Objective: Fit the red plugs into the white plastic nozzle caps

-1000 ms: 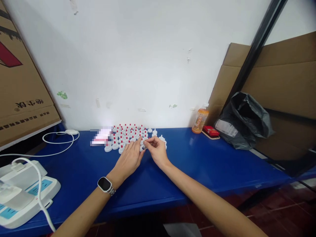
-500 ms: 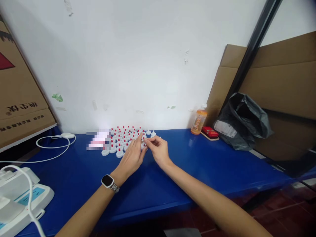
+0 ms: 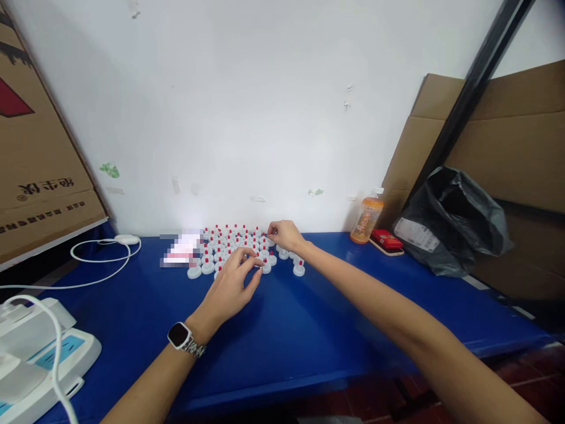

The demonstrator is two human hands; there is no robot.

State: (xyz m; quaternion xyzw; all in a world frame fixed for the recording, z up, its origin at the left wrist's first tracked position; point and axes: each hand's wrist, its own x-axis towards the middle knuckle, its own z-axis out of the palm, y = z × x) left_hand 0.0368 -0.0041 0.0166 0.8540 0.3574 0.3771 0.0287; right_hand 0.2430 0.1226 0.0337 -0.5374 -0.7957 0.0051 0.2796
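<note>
Several small white caps with red tips [image 3: 229, 242] stand in rows on the blue table [image 3: 309, 318] by the wall. My left hand [image 3: 229, 290], a watch on its wrist, hovers at the near edge of the rows. Its thumb and forefinger are curved and slightly apart beside a cap [image 3: 265, 267]. My right hand [image 3: 286, 234] reaches to the far right corner of the rows, fingertips pinched on a cap there. One cap [image 3: 299, 269] stands alone to the right.
An orange bottle [image 3: 366, 221], a red pack on a phone [image 3: 386, 240] and a black plastic bag [image 3: 454, 221] sit at the right by leaning cardboard. A white cable [image 3: 101, 254] and a white device [image 3: 39, 347] lie at the left.
Both hands were pinched together at one cap near the rows' right edge. The right hand has now moved away to the far corner, and the left hand has drawn back slightly.
</note>
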